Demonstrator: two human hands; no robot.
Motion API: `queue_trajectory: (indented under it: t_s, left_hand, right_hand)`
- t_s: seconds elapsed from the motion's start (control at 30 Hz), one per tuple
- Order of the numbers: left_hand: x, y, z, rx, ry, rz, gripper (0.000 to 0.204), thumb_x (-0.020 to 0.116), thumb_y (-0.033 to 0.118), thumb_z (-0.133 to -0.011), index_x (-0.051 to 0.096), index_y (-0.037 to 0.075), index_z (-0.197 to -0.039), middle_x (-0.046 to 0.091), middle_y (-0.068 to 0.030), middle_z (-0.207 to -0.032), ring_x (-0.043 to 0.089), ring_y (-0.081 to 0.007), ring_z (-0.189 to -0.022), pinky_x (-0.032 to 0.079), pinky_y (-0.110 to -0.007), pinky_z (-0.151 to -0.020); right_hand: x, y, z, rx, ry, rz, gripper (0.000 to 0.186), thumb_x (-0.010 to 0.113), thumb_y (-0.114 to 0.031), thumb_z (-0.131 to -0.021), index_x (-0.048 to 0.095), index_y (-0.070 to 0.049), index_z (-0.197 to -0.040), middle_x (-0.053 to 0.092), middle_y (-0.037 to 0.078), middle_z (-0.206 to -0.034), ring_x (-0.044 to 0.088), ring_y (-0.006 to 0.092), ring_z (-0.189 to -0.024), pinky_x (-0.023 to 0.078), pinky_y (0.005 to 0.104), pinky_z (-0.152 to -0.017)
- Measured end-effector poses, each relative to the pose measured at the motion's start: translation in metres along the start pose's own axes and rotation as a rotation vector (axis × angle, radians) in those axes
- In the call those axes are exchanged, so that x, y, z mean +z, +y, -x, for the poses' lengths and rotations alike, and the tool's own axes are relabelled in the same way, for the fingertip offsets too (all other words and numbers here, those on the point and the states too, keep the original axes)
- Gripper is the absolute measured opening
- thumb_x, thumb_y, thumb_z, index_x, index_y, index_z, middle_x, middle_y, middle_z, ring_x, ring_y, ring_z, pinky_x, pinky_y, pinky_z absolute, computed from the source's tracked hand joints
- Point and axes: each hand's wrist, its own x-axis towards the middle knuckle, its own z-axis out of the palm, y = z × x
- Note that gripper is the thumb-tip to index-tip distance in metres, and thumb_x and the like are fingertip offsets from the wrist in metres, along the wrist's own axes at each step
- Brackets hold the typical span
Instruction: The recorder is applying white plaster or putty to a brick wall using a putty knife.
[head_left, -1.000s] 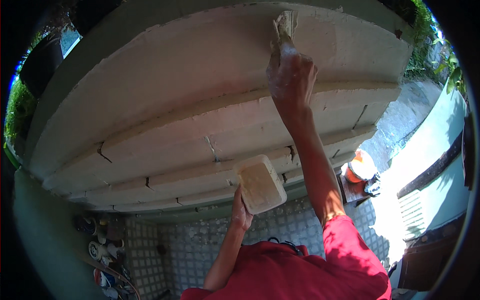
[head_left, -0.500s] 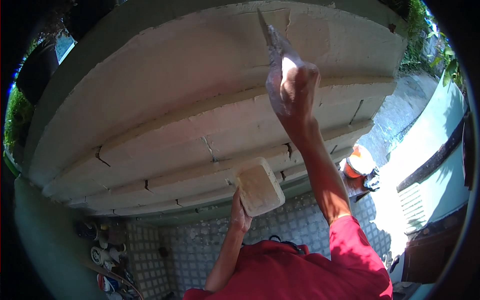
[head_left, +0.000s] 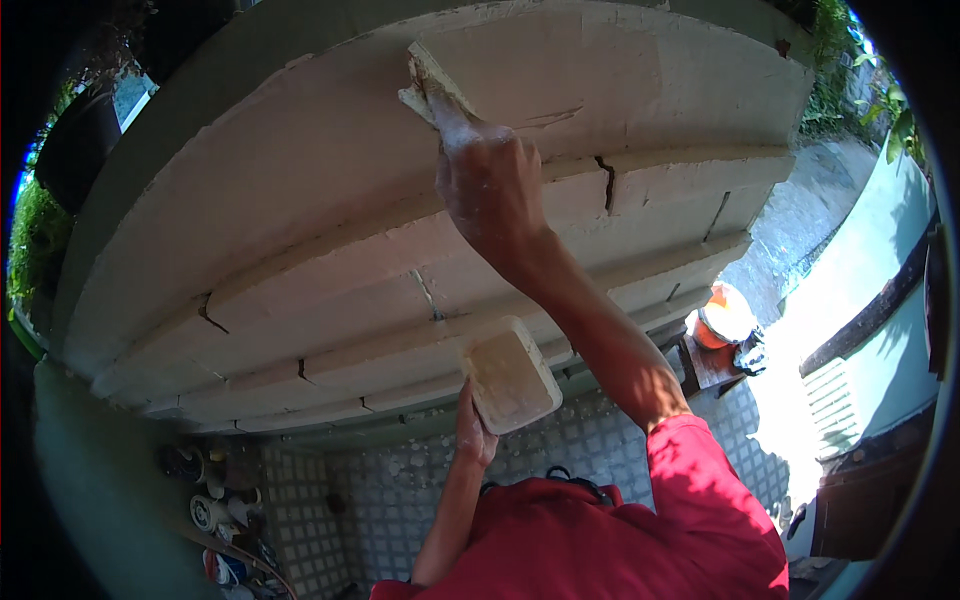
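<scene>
My right hand (head_left: 493, 190) is closed round a putty knife (head_left: 436, 84), whose blade carries pale putty and lies at the upper part of a cream stepped wall moulding (head_left: 300, 165). Most of the knife's handle is hidden in the fingers, and whitish smears cover that hand. Lower down, my left hand (head_left: 474, 430) grips the side of a rectangular plastic tub (head_left: 514, 378), held tilted in front of the moulding. Pale residue coats the tub's inside. Dark cracks run across the moulding's ledges, and a few thin streaks mark the surface right of the knife.
To the right, an orange bucket (head_left: 722, 320) stands on a small brown stool (head_left: 712, 364). Paint cans and other containers (head_left: 212, 515) crowd the lower left. Patterned tiles (head_left: 400, 500) cover the floor below. Green leaves (head_left: 895, 120) hang at the upper right.
My right hand has swept left and slightly down with the putty knife, uncovering a crack in the ledge. The blade now shows broad with putty on it. My left hand and the tub have hardly moved.
</scene>
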Motion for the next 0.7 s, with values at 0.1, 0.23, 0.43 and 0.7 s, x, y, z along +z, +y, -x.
queue_trajectory:
  t_s: [0.1,0.23,0.43,0.7]
  left_hand:
    - [-0.001,0.002,0.003,0.026,0.003,-0.002,0.059,0.038,0.049,-0.096,0.033,0.010,-0.140,0.045,-0.0064,-0.136,0.046,-0.0224,-0.124,0.039,-0.040,-0.103]
    - [-0.008,0.000,0.003,0.049,-0.014,-0.001,0.059,0.038,0.048,-0.096,0.033,0.010,-0.141,0.045,-0.0065,-0.137,0.046,-0.0227,-0.124,0.039,-0.040,-0.103]
    - [-0.004,-0.001,0.004,0.046,0.004,0.000,0.059,0.039,0.048,-0.096,0.033,0.010,-0.141,0.045,-0.0065,-0.137,0.046,-0.0220,-0.124,0.040,-0.041,-0.102]
    - [-0.009,-0.009,0.004,0.046,0.003,0.019,0.057,0.040,0.047,-0.096,0.033,0.011,-0.140,0.046,-0.0060,-0.136,0.047,-0.0225,-0.123,0.042,-0.042,-0.100]
  right_hand:
    - [-0.031,0.045,0.008,-0.019,0.120,-0.112,0.035,0.054,0.004,-0.073,0.062,-0.001,-0.106,0.057,0.017,-0.060,0.059,0.0357,-0.054,0.046,0.0431,-0.048]
    - [-0.057,0.078,-0.013,0.048,0.178,0.239,0.032,0.055,-0.002,-0.085,0.065,-0.010,-0.114,0.059,0.018,-0.065,0.059,0.0283,-0.050,0.047,0.0385,-0.052]
    - [-0.014,0.085,0.024,-0.213,0.088,0.302,0.046,0.056,0.006,-0.076,0.064,-0.014,-0.116,0.064,0.014,-0.111,0.064,0.0312,-0.100,0.055,0.0403,-0.081]
    - [-0.058,0.104,0.041,-0.145,0.137,0.050,0.047,0.058,0.007,-0.073,0.059,-0.007,-0.118,0.064,0.017,-0.106,0.065,0.0345,-0.089,0.055,0.0393,-0.074]
